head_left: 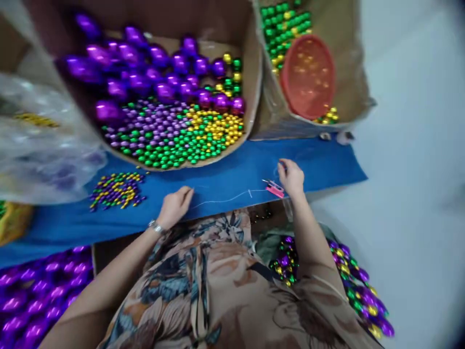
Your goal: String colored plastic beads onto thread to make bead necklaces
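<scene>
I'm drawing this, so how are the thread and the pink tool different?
The thread is whitish; the pink tool is mostly bright pink.
The thread is long and very thin; the pink tool is short and chunky.
The thread bends in a curve; the pink tool looks straighter.
Both show against the blue cloth.

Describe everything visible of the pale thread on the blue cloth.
The thread is thin, whitish and fine, with no beads along its visible length. It lies in a loose curve over the blue cloth, from beside the left hand to the pink tool near the right hand. A small white piece crosses it near the tool. Its ends are too blurred to tell.
</scene>
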